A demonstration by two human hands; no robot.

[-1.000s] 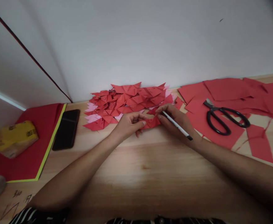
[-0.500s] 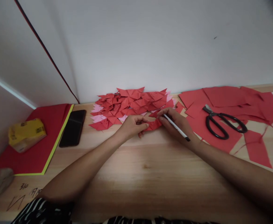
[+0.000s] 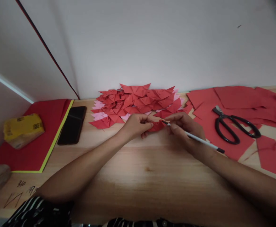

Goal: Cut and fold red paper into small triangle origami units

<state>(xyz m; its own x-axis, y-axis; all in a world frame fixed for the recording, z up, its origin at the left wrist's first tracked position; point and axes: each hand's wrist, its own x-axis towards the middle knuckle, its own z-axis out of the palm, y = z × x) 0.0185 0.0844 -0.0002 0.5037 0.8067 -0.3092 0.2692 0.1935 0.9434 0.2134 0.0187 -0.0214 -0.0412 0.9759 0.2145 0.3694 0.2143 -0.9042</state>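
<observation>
My left hand (image 3: pixel 138 126) pinches the left side of a small folded red paper piece (image 3: pixel 157 126) just above the tabletop. In my right hand (image 3: pixel 185 126) is a white pen (image 3: pixel 202 142) with a black end, and its dark tip meets the upper right part of the folded paper. The fingers of the right hand are closed round the pen near its tip. Right behind both hands lies a heap of folded red paper pieces (image 3: pixel 135 99), with some pink ones (image 3: pixel 99 116) at its edges.
Black-handled scissors (image 3: pixel 234 124) lie on red paper sheets (image 3: pixel 237 97) at the right. A phone (image 3: pixel 72 125) rests at the left, beside a red and yellow-edged folder (image 3: pixel 26 157) bearing a yellow package (image 3: pixel 23 129). A pale wall (image 3: pixel 140 44) rises behind the table (image 3: pixel 128 176).
The pen has swung round in my right hand: its tip now points to the folded paper and its far end reaches further right. My left hand keeps its pinch. The view shifted slightly.
</observation>
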